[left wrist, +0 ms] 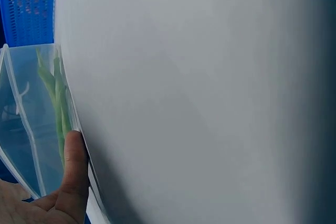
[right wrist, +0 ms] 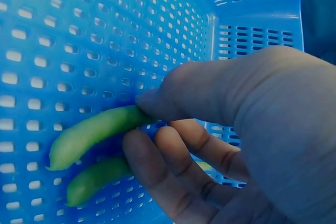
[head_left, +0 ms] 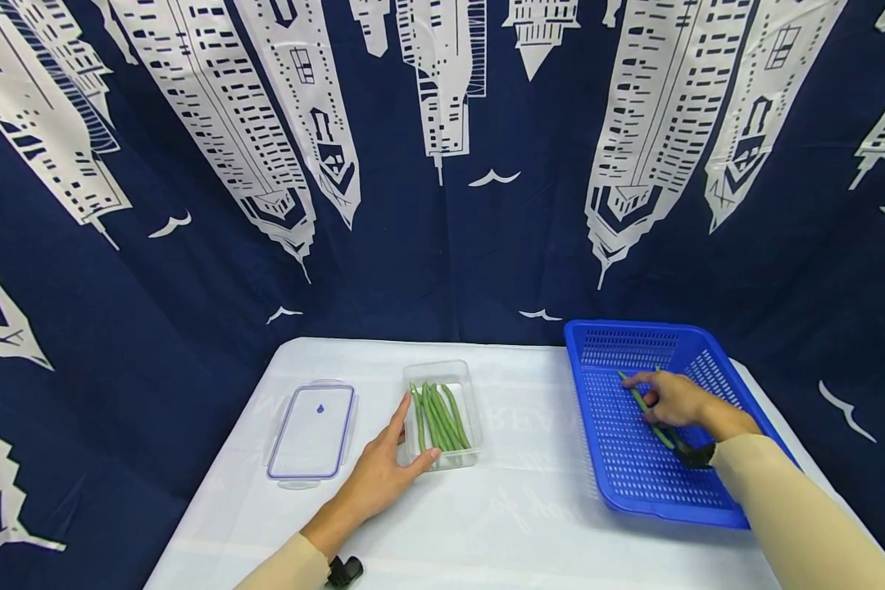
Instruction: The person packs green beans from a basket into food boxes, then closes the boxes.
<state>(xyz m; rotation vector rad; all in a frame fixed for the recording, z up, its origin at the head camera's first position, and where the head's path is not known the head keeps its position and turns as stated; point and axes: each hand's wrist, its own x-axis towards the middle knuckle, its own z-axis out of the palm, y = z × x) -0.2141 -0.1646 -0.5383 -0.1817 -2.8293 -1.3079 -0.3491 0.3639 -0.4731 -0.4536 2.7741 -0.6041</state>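
My left hand [head_left: 376, 479], thumb and index finger spread, touches the near left side of a clear plastic container [head_left: 475, 414]. Several green beans [head_left: 442, 418] lie lengthwise inside it. The left wrist view shows the thumb [left wrist: 77, 163] straight along the container's wall. Inside the blue basket [head_left: 634, 483], my right hand [head_left: 674, 399] pinches a green bean [right wrist: 92, 132] between thumb and curled fingers. A second green bean [right wrist: 97, 179] lies just under it on the perforated floor, partly covered by the fingers.
A clear lid [head_left: 313, 434] with a blue seal lies flat on the white table [head_left: 516, 524], left of the container. The basket's raised walls surround the right hand. A dark blue cloth [head_left: 428, 270] with white buildings hangs behind the table.
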